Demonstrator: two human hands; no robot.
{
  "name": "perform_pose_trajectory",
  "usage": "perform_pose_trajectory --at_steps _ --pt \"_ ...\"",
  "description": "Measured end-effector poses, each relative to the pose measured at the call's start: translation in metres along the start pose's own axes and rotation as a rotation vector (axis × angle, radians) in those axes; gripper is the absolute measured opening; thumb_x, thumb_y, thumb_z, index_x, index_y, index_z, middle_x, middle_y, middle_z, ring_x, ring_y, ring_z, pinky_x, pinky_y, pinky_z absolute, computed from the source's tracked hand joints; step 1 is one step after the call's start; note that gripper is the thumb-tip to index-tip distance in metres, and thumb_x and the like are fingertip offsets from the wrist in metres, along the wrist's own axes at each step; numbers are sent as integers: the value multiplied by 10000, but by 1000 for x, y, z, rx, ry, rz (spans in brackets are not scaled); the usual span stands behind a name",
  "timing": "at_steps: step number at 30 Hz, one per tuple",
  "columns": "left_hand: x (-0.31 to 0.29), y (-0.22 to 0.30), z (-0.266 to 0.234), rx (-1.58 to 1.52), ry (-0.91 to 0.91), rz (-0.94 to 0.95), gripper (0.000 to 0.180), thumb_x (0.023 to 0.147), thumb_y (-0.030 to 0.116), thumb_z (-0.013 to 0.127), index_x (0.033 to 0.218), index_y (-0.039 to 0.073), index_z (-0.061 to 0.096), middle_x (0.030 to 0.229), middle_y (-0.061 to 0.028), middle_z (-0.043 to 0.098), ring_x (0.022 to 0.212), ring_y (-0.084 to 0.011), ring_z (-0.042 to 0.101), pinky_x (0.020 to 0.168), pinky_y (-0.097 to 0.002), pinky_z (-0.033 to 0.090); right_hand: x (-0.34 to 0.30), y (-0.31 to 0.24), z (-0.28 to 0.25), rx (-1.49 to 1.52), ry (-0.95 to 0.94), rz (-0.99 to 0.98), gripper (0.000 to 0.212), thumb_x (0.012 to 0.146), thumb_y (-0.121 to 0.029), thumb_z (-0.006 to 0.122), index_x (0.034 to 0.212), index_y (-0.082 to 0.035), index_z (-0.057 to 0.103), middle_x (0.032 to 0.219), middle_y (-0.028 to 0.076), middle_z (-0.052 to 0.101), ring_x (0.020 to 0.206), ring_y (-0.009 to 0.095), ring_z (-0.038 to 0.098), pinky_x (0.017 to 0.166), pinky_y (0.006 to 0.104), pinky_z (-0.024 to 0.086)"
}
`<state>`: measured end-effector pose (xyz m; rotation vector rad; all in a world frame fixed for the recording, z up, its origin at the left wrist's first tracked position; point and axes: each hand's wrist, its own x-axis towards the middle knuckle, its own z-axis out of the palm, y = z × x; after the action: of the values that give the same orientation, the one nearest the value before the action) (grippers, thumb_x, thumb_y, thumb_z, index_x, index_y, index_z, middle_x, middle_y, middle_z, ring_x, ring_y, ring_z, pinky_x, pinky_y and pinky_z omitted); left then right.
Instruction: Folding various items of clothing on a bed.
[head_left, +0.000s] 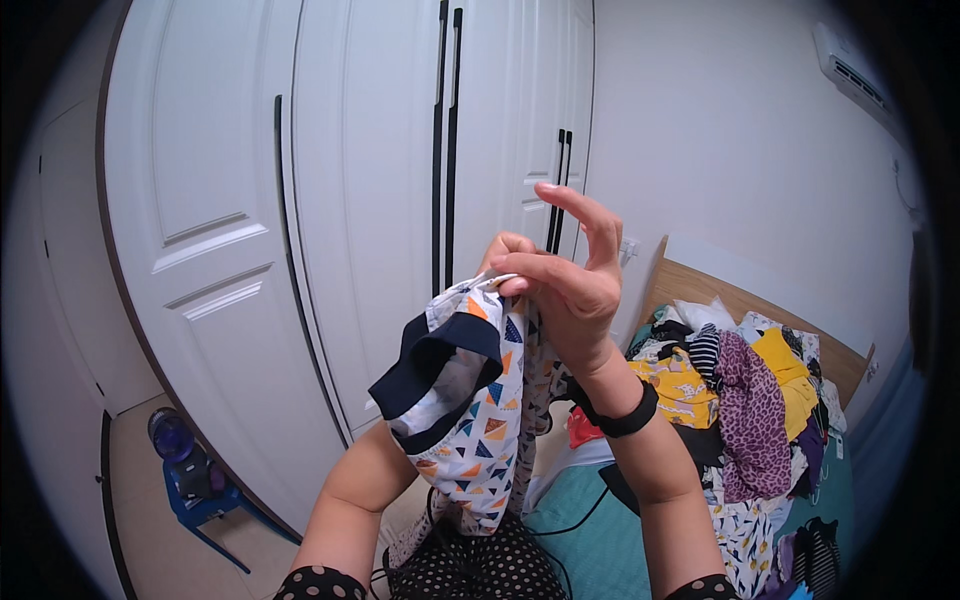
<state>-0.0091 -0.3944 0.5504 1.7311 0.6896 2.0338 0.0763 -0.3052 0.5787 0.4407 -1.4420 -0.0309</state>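
Observation:
A white garment printed with orange and navy triangles hangs in front of me, held up by its top edge. A wide navy band forms a loop at its left side. My right hand pinches the top edge between thumb and a finger, next to a thin white strip; its index finger points up and away. Behind it my left hand is closed at the same edge, mostly hidden by the cloth and my right hand. A black band circles my right wrist.
To the right, a large pile of clothes lies on a bed with a green cover and a wooden headboard. White wardrobe doors with black handles stand ahead. A blue stool bearing dark items is at lower left.

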Motion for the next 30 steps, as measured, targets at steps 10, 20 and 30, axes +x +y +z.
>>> perform_pose_trajectory --at_steps 10,20,30 --pt "21 -18 -3 567 240 162 216 868 165 611 983 68 455 827 -40 497 777 -96 510 674 -232 433 0 8 -11 12 -78 193 319 674 -203 786 962 -97 695 1176 106 531 1023 252 505 865 355 430" --pt "81 -6 -36 1340 339 706 78 796 -1 562 821 42 503 795 -127 553 690 -360 577 554 -415 451 -1 62 -15 517 -509 989 666 850 -511 576 1278 -11 476 1083 111 597 952 181 564 806 305 434" --pt "89 14 -72 1081 148 280 105 823 53 635 882 24 554 760 -56 612 717 -99 572 641 -259 465 30 121 0 620 -469 1021 85 848 -97 619 906 -40 641 832 8 645 745 73 582 696 203 467"
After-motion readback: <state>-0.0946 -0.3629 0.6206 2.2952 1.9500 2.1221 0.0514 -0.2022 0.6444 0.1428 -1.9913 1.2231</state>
